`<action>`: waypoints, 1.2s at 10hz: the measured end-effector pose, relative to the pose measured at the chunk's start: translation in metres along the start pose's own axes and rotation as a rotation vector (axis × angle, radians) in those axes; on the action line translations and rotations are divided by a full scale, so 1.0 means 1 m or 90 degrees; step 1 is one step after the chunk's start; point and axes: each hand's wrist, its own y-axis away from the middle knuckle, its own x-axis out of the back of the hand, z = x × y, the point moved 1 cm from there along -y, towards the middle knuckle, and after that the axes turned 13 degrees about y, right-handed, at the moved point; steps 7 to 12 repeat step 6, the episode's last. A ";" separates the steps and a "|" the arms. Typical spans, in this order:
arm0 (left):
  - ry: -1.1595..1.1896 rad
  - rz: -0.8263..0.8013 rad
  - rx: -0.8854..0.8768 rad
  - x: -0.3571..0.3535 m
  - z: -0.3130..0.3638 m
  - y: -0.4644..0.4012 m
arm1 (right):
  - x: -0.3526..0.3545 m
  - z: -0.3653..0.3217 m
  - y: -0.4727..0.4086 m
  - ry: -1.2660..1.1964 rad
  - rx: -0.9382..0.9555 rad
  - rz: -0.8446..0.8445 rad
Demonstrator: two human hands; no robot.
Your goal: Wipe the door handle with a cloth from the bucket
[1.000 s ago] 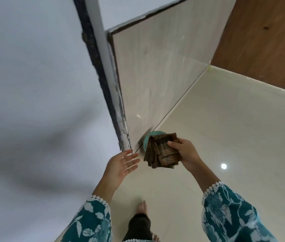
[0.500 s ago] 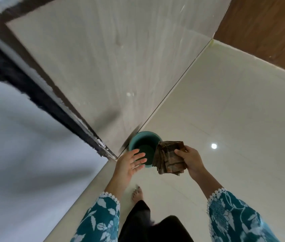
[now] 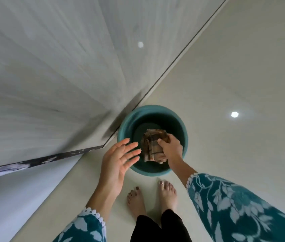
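Standing on the far left: a big pale wall (image 3: 50,75), blurry, with a dark strip (image 3: 42,160) along its bottom edge. Meeting the shiny floor (image 3: 234,58) at a thin dark line.

Reaching out next: the left hand (image 3: 119,161), palm up, fingers spread wide, holding nothing. Hovering just beside the near-left rim of the bucket, fingertips over its edge. Poking out of a teal sleeve (image 3: 85,227) with white leaves and a lacy cuff.

Standing below, in the middle: two bare feet (image 3: 152,196) on the floor, close to the bucket, with dark trousers (image 3: 159,227) above them.

Sitting on the floor right by the wall: the round teal bucket (image 3: 153,109), open on top, dark inside.

Hanging over the bucket's mouth: the brown checked cloth (image 3: 153,147), folded up in a bundle. Touching the bucket's bottom or not: cannot tell.

Gripping the cloth from the right: the right hand (image 3: 170,149), fingers curled tight around the bundle, thumb on top. Coming out of the other teal leafy sleeve (image 3: 234,210) on the far right.

Shining on the floor to the right: a small round light spot (image 3: 234,114).
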 end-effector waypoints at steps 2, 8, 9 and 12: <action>0.022 -0.021 -0.015 0.024 -0.024 -0.080 | -0.086 0.023 -0.099 -0.036 -0.082 -0.053; 0.040 -0.009 -0.006 0.035 -0.011 -0.068 | -0.073 0.028 -0.103 0.046 -0.136 -0.169; 0.040 -0.009 -0.006 0.035 -0.011 -0.068 | -0.073 0.028 -0.103 0.046 -0.136 -0.169; 0.040 -0.009 -0.006 0.035 -0.011 -0.068 | -0.073 0.028 -0.103 0.046 -0.136 -0.169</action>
